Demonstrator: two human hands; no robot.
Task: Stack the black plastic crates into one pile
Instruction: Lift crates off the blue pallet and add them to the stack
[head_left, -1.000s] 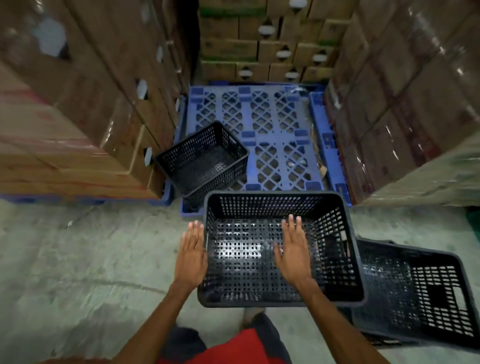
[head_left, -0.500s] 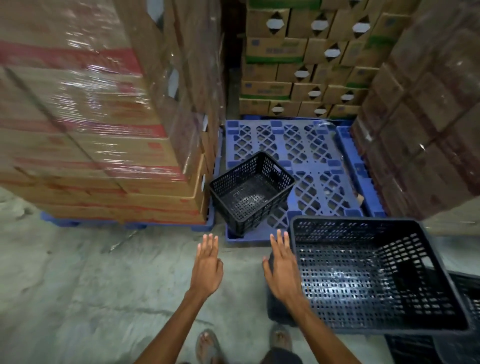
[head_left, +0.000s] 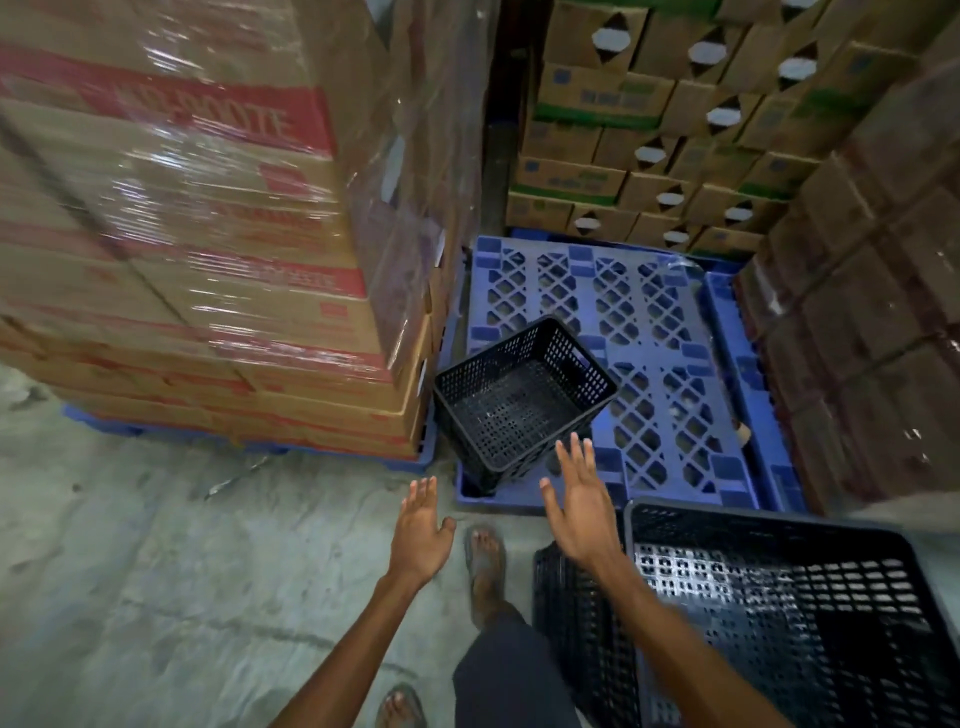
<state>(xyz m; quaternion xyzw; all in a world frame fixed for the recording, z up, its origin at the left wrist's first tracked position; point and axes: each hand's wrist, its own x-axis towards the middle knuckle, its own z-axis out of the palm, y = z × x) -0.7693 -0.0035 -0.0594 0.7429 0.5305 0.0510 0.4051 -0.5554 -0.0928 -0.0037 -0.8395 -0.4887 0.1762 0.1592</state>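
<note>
Head view, looking down a narrow bay between stacked cartons. Left hand (head_left: 422, 535) and right hand (head_left: 581, 506) both reach forward, palms down, fingers spread flat, holding nothing and touching nothing. Just ahead of the right hand's fingertips sits a small black crate (head_left: 522, 402), tilted, its near lower corner hanging off the front edge of a blue pallet (head_left: 660, 374) and dipping toward the floor, its far side resting up on the pallet deck. Close to the right of the right wrist stands a large black crate (head_left: 810, 613), open top up, its near-left rim corner just beside the forearm; whether it is nested on another crate below cannot be told, though a dark perforated wall shows under its left edge. Left of the left hand the concrete floor (head_left: 156, 597) lies bare and wide, the main open room here. Beyond the left hand rises a shrink-wrapped carton stack (head_left: 208, 249) with red bands, its front lower edge on a blue base, its right corner nearly against the small crate's left side. Right of the right hand, past the pallet, a brown wrapped carton wall (head_left: 872, 322) closes that side. Far ahead, green-striped cartons (head_left: 665, 156) end the bay. Between the hands, a sandalled foot (head_left: 485, 561) stands on the floor short of the pallet's front edge.
</note>
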